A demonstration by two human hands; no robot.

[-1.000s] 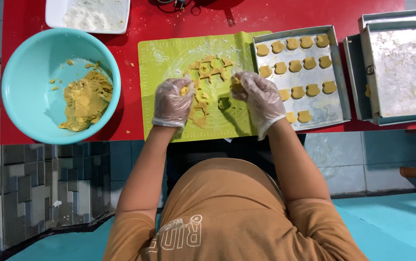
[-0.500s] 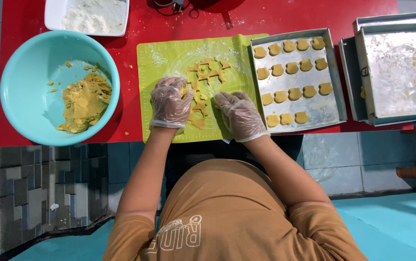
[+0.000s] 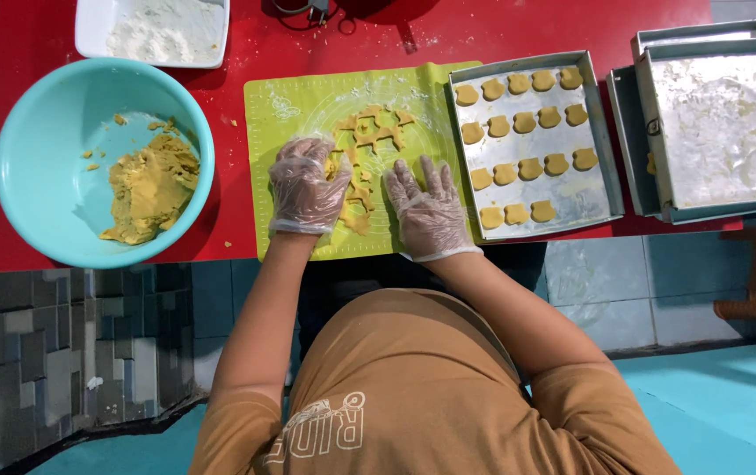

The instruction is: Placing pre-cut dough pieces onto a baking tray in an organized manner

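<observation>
Dough scraps (image 3: 359,167) under curled left hand (image 3: 306,186); right hand (image 3: 428,209) flat, empty.

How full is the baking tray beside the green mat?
Partly full: the baking tray holds four rows of cut dough pieces, with bare metal at its near right corner.

Red table (image 3: 246,40) — carrying a turquoise bowl (image 3: 44,176) at nine o'clock, a white tray of flour (image 3: 97,35) at eleven, a green mat (image 3: 299,114) dead centre. At three o'clock, a metal baking tray (image 3: 602,145) just beside the mat — then stacked empty metal trays (image 3: 650,114) farther right.
</observation>
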